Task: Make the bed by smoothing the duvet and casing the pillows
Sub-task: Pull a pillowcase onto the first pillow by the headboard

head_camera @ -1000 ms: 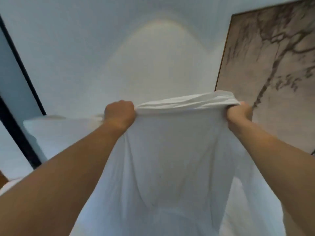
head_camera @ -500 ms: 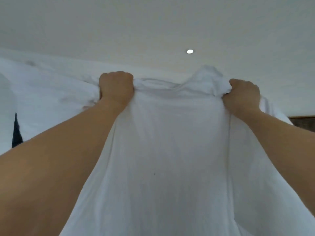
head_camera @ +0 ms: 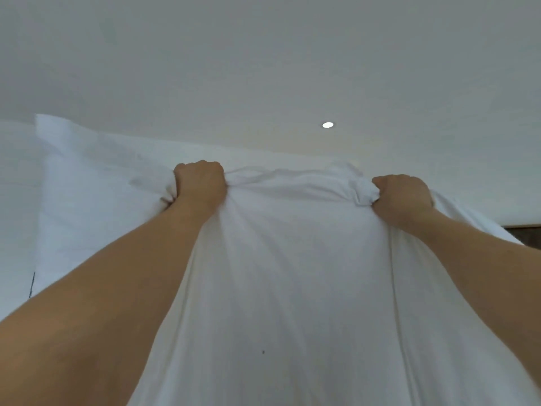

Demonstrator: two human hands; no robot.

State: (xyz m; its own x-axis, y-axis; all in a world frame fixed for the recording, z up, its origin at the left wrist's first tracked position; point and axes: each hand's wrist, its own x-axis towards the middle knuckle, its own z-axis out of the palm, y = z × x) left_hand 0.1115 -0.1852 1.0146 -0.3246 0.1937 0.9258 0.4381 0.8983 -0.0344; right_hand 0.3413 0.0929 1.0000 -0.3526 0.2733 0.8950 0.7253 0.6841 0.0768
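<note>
Far to my left a broad flap of the white fabric (head_camera: 96, 200) spreads out flat against the ceiling (head_camera: 263, 54), so there is loose cloth on that side I should not let drag. My left hand (head_camera: 200, 186) is a closed fist bunched round the top edge of what I take to be the pillowcase (head_camera: 292, 273) (it could be the duvet's corner; all that white does not tell me which). Between my fists the edge runs slack and wrinkled, and below it the cloth hangs down in a long smooth fall toward me. My right hand (head_camera: 402, 197) grips the other gathered corner just as firmly, knuckles up, with a knot of cloth squeezed out beside the thumb. A ceiling light (head_camera: 327, 124) shows above the edge.

To do this shake well, I judge I should pull my fists a little apart to tension the edge, hold both level, and snap downward evenly so any filling settles into the corners. The risk is one fist slipping and the case twisting.
</note>
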